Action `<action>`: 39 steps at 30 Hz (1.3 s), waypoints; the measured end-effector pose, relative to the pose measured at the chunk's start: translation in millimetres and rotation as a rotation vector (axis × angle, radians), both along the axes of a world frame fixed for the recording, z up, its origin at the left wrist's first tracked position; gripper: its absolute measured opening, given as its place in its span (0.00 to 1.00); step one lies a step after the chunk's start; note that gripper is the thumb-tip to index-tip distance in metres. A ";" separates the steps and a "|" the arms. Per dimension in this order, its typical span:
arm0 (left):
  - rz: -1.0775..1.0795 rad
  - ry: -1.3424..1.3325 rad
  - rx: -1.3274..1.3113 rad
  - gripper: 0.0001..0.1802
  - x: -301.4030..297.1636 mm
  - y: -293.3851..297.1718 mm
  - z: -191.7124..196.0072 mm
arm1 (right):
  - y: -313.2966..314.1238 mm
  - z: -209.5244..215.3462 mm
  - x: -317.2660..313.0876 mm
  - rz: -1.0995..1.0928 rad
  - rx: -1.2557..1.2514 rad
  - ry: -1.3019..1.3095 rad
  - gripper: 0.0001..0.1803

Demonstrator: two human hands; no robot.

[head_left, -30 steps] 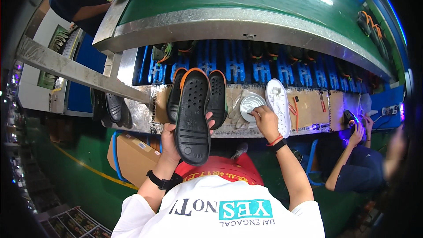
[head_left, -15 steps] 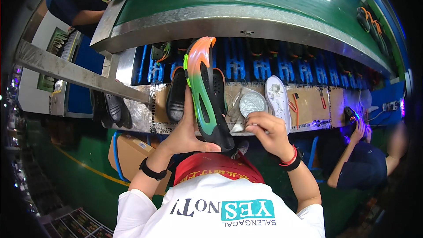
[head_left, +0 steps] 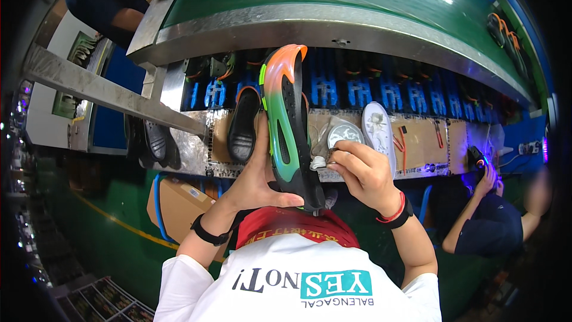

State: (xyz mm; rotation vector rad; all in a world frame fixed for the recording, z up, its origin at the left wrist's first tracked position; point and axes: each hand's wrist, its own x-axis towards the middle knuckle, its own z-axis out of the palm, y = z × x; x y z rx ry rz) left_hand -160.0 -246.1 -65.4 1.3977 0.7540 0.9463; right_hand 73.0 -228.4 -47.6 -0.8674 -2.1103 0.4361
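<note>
Crossing the scene on the far side, a scuffed metal rail (head_left: pixel 238 25) fronts a smooth green belt (head_left: pixel 345 1), with blue racks (head_left: pixel 325 90) below it. On the worktop (head_left: pixel 192 154), a black sole (head_left: pixel 241 131) with ridges inside lies left of the work. To the right stand a round dish (head_left: pixel 344 133) of pale, shiny content, a white sole (head_left: pixel 382 148) bearing irregular whitish bits, and a red-handled tool (head_left: pixel 400 144). A cardboard box (head_left: pixel 180 211) sits near left; a co-worker (head_left: pixel 491 220) is at the right.

The left hand (head_left: pixel 257 182) grips a shoe sole (head_left: pixel 276 104) at centre, turned on edge, its glossy wall grading from orange at the far end to green. The right hand (head_left: pixel 364 173) is pinched narrow on a white wad (head_left: pixel 319 162) beside it; contact between wad and sole cannot be confirmed. Behind the held piece, another sole (head_left: pixel 306 104) is mostly hidden
</note>
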 end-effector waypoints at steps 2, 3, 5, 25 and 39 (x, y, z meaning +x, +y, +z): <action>0.002 -0.010 -0.022 0.76 0.4 -1.2 2.7 | 1.3 1.1 -2.1 -0.017 0.025 -0.003 0.10; 0.002 -0.020 -0.044 0.76 0.6 -1.5 3.5 | 2.3 1.7 -3.3 -0.016 0.024 -0.004 0.10; 0.004 -0.011 -0.017 0.76 -0.2 -1.0 -0.8 | 4.7 3.3 -5.6 -0.034 0.052 -0.002 0.11; 0.069 -0.007 0.074 0.74 -0.3 -2.3 12.9 | 9.1 6.7 22.9 0.185 -0.073 -0.118 0.09; -0.064 0.700 0.942 0.40 4.7 -17.1 4.5 | 1.5 0.8 29.2 0.030 -0.237 -0.041 0.07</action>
